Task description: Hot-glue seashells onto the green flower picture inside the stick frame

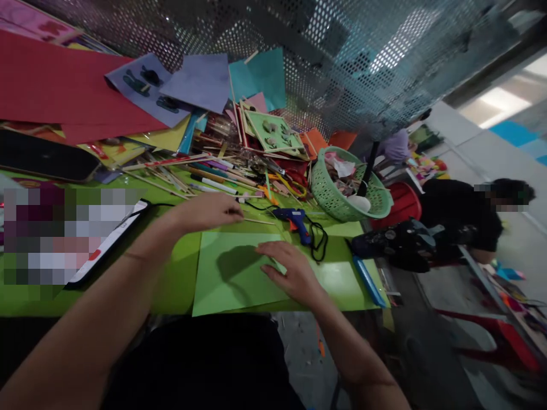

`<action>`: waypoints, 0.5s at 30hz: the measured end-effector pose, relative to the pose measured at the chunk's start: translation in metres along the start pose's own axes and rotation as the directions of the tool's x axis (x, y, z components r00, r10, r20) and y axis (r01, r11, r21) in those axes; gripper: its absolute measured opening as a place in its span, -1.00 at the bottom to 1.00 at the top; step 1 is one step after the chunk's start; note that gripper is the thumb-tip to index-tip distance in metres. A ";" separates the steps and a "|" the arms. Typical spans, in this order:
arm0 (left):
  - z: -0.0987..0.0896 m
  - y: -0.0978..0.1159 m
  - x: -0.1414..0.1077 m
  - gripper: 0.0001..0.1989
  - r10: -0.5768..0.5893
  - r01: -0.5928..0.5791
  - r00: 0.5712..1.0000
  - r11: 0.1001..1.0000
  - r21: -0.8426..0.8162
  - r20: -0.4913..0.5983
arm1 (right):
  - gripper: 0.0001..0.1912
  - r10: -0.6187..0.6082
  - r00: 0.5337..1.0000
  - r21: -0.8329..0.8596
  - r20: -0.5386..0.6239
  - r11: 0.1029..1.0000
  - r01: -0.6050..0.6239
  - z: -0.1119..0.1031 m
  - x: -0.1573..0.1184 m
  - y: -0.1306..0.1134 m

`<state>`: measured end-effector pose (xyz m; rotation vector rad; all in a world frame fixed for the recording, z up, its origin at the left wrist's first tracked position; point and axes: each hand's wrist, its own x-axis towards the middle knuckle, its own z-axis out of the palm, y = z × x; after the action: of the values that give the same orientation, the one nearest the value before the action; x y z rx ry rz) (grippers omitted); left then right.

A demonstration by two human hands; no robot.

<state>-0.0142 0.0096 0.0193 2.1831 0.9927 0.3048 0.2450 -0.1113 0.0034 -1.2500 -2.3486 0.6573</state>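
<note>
My left hand (208, 212) is above the far left part of a light green paper sheet (213, 285), fingers curled closed. A thin wooden stick (260, 221) juts right from its fingertips and appears pinched there. Over the right side of the sheet, my right hand (294, 270) is open, with thumb and fingers apart. Whether its fingertips touch the paper I cannot tell. A dark shadow falls on the sheet between both hands. Just beyond the right hand lies a blue glue gun (297, 222) with a coiled black cord.
Pens, sticks (166, 182) and coloured paper crowd the back of the green table. A green basket (327, 191) full of scraps stands back right. A blue tube-like packet (368, 282) lies near the right edge. A person in black (461, 210) bends over at the right.
</note>
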 end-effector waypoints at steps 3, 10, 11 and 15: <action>-0.019 -0.013 -0.009 -0.67 -0.093 0.136 0.967 0.976 0.170 -0.238 | -0.61 -0.073 0.997 -0.012 0.020 0.997 0.073 0.022 -0.010 0.010; -0.002 -0.014 0.003 -0.83 0.017 0.073 0.956 0.953 0.293 -0.292 | -0.69 -0.129 0.986 -0.021 -0.104 0.992 0.127 0.026 -0.011 0.018; 0.007 -0.010 0.008 -0.81 0.064 0.034 0.951 0.950 0.310 -0.303 | -0.70 -0.124 0.987 -0.020 -0.106 0.992 0.123 0.025 -0.011 0.017; 0.038 0.003 0.031 -0.69 0.168 -0.038 0.941 0.914 0.404 -0.293 | -0.76 -0.118 0.989 -0.044 -0.094 0.992 0.115 0.027 -0.012 0.017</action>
<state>0.0264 0.0116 -0.0077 2.6167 1.2000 0.5701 0.2483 -0.1190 -0.0296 -1.1241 -2.3439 0.5057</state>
